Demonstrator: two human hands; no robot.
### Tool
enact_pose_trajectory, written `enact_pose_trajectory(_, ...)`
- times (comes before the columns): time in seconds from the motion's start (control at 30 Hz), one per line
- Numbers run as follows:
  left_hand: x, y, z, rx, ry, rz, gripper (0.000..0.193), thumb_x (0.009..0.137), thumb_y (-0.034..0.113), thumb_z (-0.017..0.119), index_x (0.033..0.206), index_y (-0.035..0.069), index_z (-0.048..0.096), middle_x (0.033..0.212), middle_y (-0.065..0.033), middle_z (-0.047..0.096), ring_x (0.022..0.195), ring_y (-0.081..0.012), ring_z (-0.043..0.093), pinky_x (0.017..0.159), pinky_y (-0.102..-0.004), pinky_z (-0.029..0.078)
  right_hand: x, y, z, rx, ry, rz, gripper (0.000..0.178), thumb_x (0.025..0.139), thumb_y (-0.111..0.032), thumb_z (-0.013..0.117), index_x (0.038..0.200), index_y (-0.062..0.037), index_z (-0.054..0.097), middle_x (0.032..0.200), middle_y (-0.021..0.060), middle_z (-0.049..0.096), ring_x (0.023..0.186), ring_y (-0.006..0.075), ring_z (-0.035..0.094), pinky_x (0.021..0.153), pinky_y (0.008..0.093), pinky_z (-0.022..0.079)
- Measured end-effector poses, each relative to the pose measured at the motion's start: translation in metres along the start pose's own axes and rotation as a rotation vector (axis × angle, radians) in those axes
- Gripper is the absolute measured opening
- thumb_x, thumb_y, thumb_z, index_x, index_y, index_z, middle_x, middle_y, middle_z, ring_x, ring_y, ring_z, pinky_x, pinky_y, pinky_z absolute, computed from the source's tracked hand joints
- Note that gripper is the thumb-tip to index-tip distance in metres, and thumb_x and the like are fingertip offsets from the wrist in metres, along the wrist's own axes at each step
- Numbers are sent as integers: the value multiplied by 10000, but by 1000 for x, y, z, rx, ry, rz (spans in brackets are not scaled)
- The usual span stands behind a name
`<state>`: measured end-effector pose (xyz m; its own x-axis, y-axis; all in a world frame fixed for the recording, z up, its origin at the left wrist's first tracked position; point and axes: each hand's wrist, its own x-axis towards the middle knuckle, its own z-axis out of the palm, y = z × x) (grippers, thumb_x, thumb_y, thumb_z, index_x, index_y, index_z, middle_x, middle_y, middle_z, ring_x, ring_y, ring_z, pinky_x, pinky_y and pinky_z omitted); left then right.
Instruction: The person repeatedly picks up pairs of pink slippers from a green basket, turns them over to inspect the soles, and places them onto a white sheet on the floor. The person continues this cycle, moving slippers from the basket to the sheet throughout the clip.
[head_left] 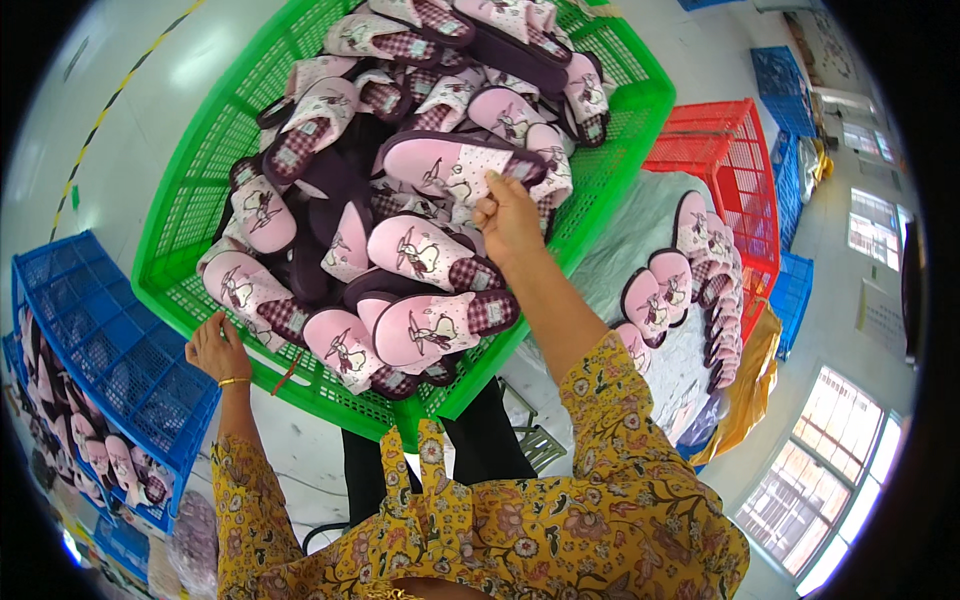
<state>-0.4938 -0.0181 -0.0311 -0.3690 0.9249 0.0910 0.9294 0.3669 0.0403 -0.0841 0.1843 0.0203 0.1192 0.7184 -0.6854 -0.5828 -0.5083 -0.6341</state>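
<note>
A large green plastic crate (160, 235) in front of me is heaped with pink slippers (410, 250) that have dark soles, a printed cartoon figure and checked insides. My right hand (510, 218) is over the crate's right part, thumb and fingers closed on the edge of one pink slipper (425, 160). That slipper lies sideways on top of the pile, toe to the left. At the crate's near left rim is my left hand (218, 348), its fingers loosely bent and apart, with nothing seen in it. Its fingertips are beside or touching the rim.
Right of the crate, several slippers (655, 295) stand in rows on a surface covered in pale plastic (600, 225). A red crate (757, 180) is beyond it. Blue crates (130, 350) holding more slippers stand at the left. A folding metal stool (540, 450) is under the crate's near right side.
</note>
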Motion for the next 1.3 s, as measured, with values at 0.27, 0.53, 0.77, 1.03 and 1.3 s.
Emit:
enact_pose_trajectory(0.27,-1,2,-2,49,-54,-9,133,895,232,572,963,154,656,970,2,654,980,-181,567,904,-373,298,41,-2,-61,377,280,38,74,900,-98,575,841,-84,534,624,-12,470,514,104,434,464,266,361)
enact_pose_trajectory(0.53,1,5,1,86,-87,-15,131,896,246,570,944,165,662,965,12,649,993,-180,550,906,-375,296,120,-40,-95,330,596,-79,84,814,65,540,837,-7,504,716,90,536,524,158,473,426,281,341)
enact_pose_trajectory(0.77,-2,3,1,136,-64,4,153,895,260,568,947,153,664,982,12,651,994,-184,552,916,-376,292,83,-20,-99,396,586,-124,97,861,-53,609,818,-35,524,732,59,550,503,128,481,406,254,328)
enact_pose_trajectory(1.03,-2,3,7,99,-58,12,133,892,252,576,940,163,661,962,8,658,967,-178,563,886,-363,300,150,-56,-142,309,440,-7,140,786,42,503,924,25,490,950,192,613,641,161,556,415,242,320)
enact_pose_trajectory(1.3,-4,-1,6,167,-8,54,110,893,237,579,921,156,648,947,-5,657,936,-200,567,859,-376,323,128,-27,-90,220,619,-202,113,790,25,588,831,-9,488,652,109,567,446,134,487,357,256,296)
